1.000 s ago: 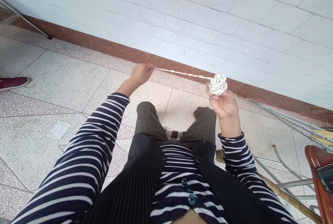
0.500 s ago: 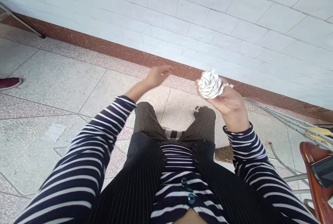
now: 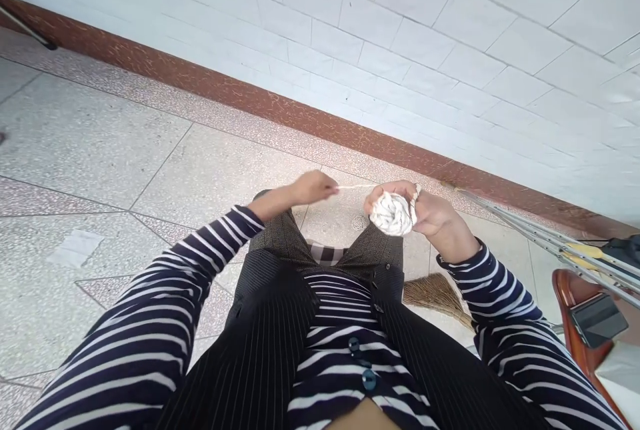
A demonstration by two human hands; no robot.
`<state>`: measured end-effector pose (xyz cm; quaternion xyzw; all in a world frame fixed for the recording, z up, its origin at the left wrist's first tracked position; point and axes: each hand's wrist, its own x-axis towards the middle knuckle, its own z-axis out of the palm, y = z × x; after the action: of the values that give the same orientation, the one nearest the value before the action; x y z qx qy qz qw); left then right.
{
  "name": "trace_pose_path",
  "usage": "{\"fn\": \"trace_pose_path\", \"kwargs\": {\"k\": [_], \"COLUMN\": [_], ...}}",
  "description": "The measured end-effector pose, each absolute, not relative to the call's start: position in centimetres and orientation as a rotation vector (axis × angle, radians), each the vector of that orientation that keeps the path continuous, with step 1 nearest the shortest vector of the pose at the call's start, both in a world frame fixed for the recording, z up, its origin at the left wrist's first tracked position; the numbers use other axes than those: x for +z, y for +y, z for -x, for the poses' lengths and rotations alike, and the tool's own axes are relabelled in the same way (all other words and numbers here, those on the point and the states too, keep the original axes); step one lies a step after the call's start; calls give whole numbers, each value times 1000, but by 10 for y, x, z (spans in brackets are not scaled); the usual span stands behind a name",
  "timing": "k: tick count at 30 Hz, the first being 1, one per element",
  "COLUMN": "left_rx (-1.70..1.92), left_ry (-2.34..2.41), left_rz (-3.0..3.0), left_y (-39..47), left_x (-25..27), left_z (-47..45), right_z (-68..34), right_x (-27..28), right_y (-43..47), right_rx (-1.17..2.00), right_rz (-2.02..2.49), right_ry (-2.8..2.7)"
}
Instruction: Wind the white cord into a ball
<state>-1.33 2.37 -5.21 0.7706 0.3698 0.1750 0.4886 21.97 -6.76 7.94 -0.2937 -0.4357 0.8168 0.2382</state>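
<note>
My right hand is closed around a white ruffled bundle that looks like a rosette, with thin dark lines in its folds. A loop of white twisted cord lies over the fingers of that hand. From the bundle, a thin white strand runs taut leftward to my left hand, whose fingers are pinched on its end. Both hands are held above my knees, apart from each other. The palm side of the right hand is partly hidden behind the bundle.
A straw broom lies on the floor by my right thigh. Further right are metal crutches and a brown chair bearing a phone. Ahead stands a tiled wall. Pale paper lies on the floor at left.
My left hand has come down and closed on the strand, which now stretches between the hands. The right hand has lowered and turned the bundle. The view has shifted slightly.
</note>
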Motion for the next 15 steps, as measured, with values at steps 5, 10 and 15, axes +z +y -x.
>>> {"fn": "trace_pose_path", "kwargs": {"k": [5, 10, 15], "left_rx": [504, 387, 467], "left_ry": [1630, 1970, 2103], "left_rz": [-1829, -1876, -2249], "left_y": [101, 144, 169], "left_x": [-27, 58, 161], "left_z": [106, 155, 173], "right_z": [-212, -207, -194], "right_x": [72, 71, 90], "right_y": [-68, -61, -53], "right_rx": [2362, 2336, 2220], "right_rz": [646, 664, 641], "right_ry": [-1377, -1261, -1230]}}
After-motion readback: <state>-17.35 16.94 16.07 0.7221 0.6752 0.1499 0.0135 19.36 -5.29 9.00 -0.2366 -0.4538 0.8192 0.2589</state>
